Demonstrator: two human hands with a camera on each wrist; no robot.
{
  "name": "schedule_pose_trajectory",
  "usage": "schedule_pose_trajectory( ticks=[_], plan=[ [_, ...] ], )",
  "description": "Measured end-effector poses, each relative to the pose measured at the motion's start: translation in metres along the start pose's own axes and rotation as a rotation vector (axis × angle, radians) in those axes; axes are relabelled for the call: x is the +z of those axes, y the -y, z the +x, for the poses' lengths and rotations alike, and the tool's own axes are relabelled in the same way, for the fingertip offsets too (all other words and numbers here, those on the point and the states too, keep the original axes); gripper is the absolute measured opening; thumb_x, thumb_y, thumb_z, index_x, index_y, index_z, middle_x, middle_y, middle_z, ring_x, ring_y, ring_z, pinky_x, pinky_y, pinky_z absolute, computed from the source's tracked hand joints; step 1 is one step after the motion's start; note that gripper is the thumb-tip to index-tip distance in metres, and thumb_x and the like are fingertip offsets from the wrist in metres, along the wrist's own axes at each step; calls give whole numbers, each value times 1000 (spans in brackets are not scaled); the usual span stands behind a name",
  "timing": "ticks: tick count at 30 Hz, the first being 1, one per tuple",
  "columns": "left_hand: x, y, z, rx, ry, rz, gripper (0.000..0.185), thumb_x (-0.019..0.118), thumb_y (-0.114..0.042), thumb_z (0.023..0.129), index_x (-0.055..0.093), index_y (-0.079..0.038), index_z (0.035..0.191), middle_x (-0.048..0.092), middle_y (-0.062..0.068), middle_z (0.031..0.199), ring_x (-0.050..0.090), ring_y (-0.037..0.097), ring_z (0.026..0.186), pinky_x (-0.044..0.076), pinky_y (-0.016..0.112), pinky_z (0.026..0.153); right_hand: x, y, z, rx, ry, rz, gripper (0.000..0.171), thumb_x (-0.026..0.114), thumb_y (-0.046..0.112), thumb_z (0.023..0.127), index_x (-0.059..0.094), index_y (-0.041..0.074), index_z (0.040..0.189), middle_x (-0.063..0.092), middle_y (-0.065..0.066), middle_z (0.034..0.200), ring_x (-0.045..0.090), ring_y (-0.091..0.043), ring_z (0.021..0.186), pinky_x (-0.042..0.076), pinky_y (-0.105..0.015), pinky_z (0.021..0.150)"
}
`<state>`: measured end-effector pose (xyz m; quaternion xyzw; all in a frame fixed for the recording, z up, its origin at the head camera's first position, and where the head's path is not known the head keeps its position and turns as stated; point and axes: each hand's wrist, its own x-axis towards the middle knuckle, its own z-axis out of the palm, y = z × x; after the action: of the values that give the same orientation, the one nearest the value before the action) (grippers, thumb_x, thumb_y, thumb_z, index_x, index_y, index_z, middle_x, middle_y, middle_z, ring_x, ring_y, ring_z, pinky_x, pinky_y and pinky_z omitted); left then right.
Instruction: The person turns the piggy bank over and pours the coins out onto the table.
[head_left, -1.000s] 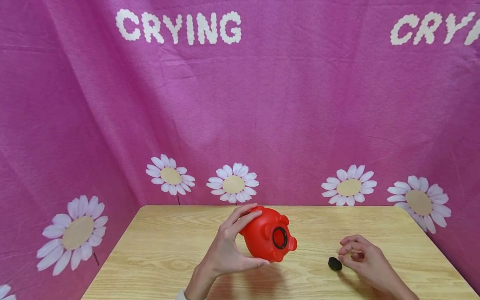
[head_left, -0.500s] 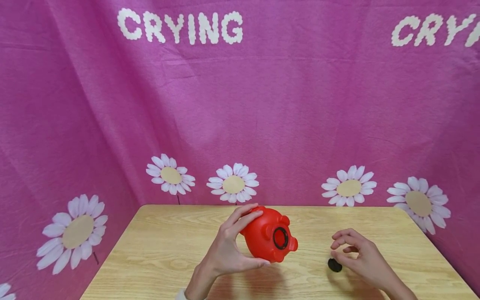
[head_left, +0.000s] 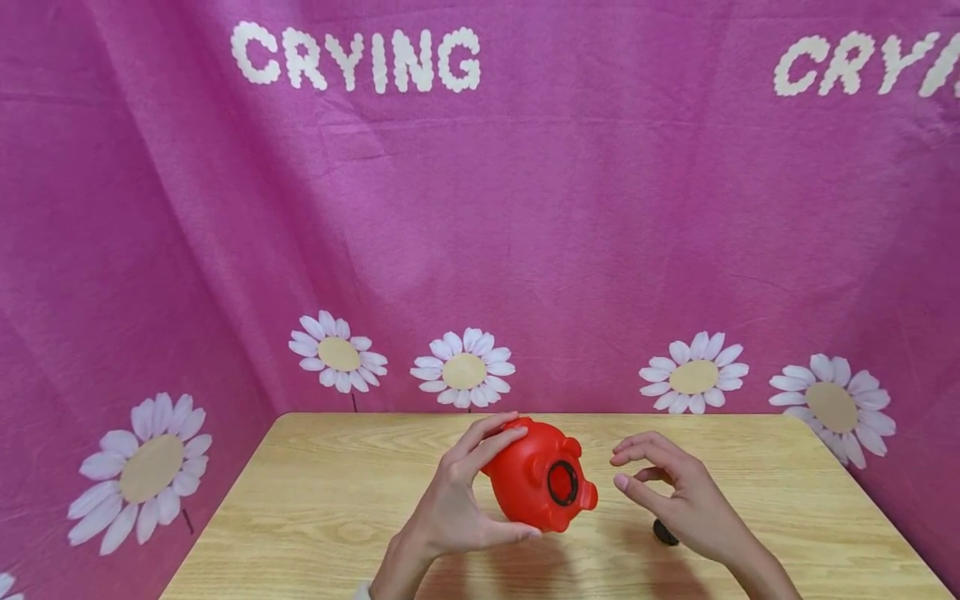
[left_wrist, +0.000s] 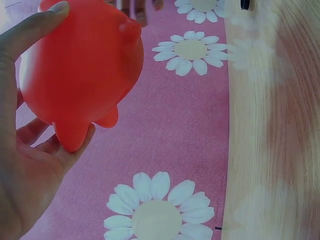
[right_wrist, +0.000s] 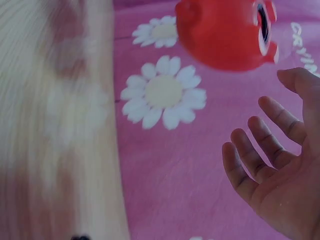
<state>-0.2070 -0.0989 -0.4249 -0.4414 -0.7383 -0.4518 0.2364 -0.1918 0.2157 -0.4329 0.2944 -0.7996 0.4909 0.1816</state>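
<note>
My left hand (head_left: 457,500) grips a red plastic piggy bank (head_left: 538,477) tilted above the wooden table (head_left: 315,517), its black-ringed round hole (head_left: 562,482) facing right. In the left wrist view the fingers curl round the red body (left_wrist: 80,70). My right hand (head_left: 671,496) hovers just right of the bank with fingers loosely spread, holding nothing; the right wrist view shows its empty palm (right_wrist: 285,185) below the bank (right_wrist: 225,32). A small black plug (head_left: 663,533) lies on the table, partly hidden under the right hand.
A pink cloth backdrop (head_left: 480,208) printed with white daisies and the word CRYING hangs behind and beside the table. The table's far edge (head_left: 525,414) meets the cloth.
My right hand has left the black plug on the table and moved up and left toward the piggy bank's hole. The left hand still holds the bank, almost unmoved.
</note>
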Motion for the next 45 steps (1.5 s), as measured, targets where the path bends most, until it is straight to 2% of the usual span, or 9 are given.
schedule_pose_trajectory(
  ticks=[4, 11, 16, 22, 29, 34, 39, 45],
  plan=[
    [2, 1, -1, -3, 11, -12, 99, 104, -23, 65, 57, -13, 153, 55, 14, 155, 61, 26, 136, 63, 38, 104, 7, 9, 8, -21, 8, 40, 31, 76, -4, 95, 74, 16, 118, 68, -3, 119, 66, -5, 109, 62, -23, 83],
    [3, 2, -1, 23, 38, -27, 101, 104, -24, 65, 56, -15, 153, 54, 13, 155, 61, 25, 137, 62, 38, 105, 16, 16, 15, 15, 7, 51, 27, 74, 0, 98, 73, 16, 118, 70, 0, 116, 67, -7, 110, 63, -25, 85],
    [2, 0, -1, 28, 48, -32, 99, 103, -23, 66, 56, -15, 153, 54, 13, 155, 61, 26, 138, 62, 38, 106, 22, 18, 17, 40, 31, 92, 25, 65, 2, 104, 71, 14, 124, 73, 4, 117, 69, -3, 110, 63, -26, 84],
    [1, 0, 0, 73, 45, -27, 100, 104, -23, 64, 57, -12, 152, 55, 16, 154, 60, 28, 138, 60, 39, 109, 31, 18, 19, 69, 103, 203, 29, 53, 2, 110, 65, 5, 136, 73, 3, 123, 71, -3, 110, 66, -30, 88],
    [1, 1, 0, 99, 59, -54, 101, 103, -22, 65, 56, -12, 153, 54, 16, 156, 59, 27, 139, 61, 39, 107, 36, 17, 19, 98, 180, 245, 33, 45, 6, 113, 60, 4, 143, 73, 8, 121, 75, -10, 102, 66, -30, 84],
    [2, 0, 1, 102, 76, -72, 100, 101, -21, 66, 55, -12, 154, 53, 17, 156, 60, 27, 137, 62, 39, 106, 36, 16, 18, 130, 250, 334, 37, 38, 9, 116, 53, 3, 149, 70, 13, 128, 74, -9, 108, 67, -32, 85],
    [1, -1, 1, 102, 87, -70, 99, 101, -22, 67, 54, -11, 154, 53, 18, 155, 60, 28, 137, 61, 39, 107, 36, 18, 18, 214, 315, 429, 43, 33, 17, 118, 44, 2, 156, 68, 14, 136, 72, -10, 116, 69, -38, 85],
    [0, 1, 0, 96, 87, -56, 102, 102, -24, 66, 53, -10, 155, 53, 18, 157, 59, 28, 139, 59, 40, 110, 36, 21, 18, 254, 317, 414, 45, 34, 20, 118, 45, 4, 158, 68, 12, 138, 70, -10, 118, 68, -38, 87]
  ],
)
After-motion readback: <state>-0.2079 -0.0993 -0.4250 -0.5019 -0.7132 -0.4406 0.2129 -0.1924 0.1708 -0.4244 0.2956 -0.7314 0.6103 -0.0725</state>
